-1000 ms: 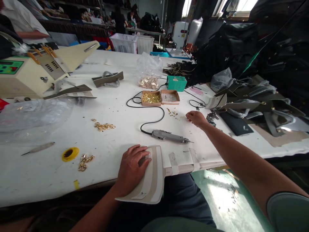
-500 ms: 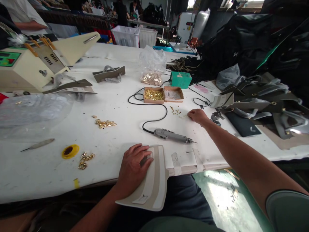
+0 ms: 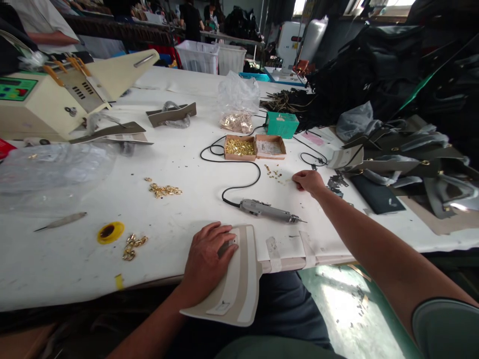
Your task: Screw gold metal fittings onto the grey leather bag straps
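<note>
My left hand (image 3: 206, 259) lies flat, fingers spread, on a beige and white leather panel (image 3: 235, 284) that hangs over the near edge of the white table (image 3: 75, 259). My right hand (image 3: 307, 180) reaches forward with its fingers curled down on the table beside a few small gold screws (image 3: 273, 172); what it pinches, if anything, is too small to make out. A grey electric screwdriver (image 3: 269, 211) lies between the two hands, with its black cord (image 3: 239, 164) looping away.
Two small cardboard trays (image 3: 254, 147) of hardware and a green box (image 3: 281, 124) stand beyond the cord. Gold chain pieces (image 3: 164, 190), a yellow tape roll (image 3: 110, 232) and an awl (image 3: 62, 221) lie left. A beige machine (image 3: 45, 102) stands far left; dark leather parts (image 3: 392, 164) are piled right.
My right hand has stayed at the gold screws with only a slight shift. The left hand has not moved on the panel; the camera tilted a little.
</note>
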`<state>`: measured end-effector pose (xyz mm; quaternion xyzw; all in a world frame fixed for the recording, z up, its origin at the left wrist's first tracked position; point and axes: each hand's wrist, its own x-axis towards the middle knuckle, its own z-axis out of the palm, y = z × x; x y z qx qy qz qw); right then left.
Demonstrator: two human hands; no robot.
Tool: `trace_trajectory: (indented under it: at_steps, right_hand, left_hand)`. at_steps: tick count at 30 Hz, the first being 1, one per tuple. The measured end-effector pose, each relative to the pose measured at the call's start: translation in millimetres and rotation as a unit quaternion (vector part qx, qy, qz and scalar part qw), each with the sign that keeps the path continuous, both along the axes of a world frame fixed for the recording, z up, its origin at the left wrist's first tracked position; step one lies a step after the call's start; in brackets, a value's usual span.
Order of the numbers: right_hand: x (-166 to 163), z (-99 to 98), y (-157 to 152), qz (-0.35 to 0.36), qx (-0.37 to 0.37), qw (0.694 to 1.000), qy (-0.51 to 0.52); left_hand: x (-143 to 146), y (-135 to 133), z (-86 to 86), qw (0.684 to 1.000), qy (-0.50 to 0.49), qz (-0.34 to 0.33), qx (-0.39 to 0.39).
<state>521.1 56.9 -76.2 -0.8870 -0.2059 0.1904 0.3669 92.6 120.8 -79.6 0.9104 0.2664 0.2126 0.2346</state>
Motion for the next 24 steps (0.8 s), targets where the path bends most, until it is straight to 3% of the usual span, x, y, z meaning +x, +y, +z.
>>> trace_trajectory:
  at_steps: [7,24]
  right_hand:
    - [-0.8,7.2,1.1,-0.025,0.025,0.998,0.047]
    - [2.6,3.4,1.3,-0.026,0.043,0.997,0.056]
  left_hand:
    - [-0.4,0.3,-2.4,1.000,0.003,-0.004,0.005]
    - [0.3,-0.9,0.0,1.000,-0.001,0.002,0.006]
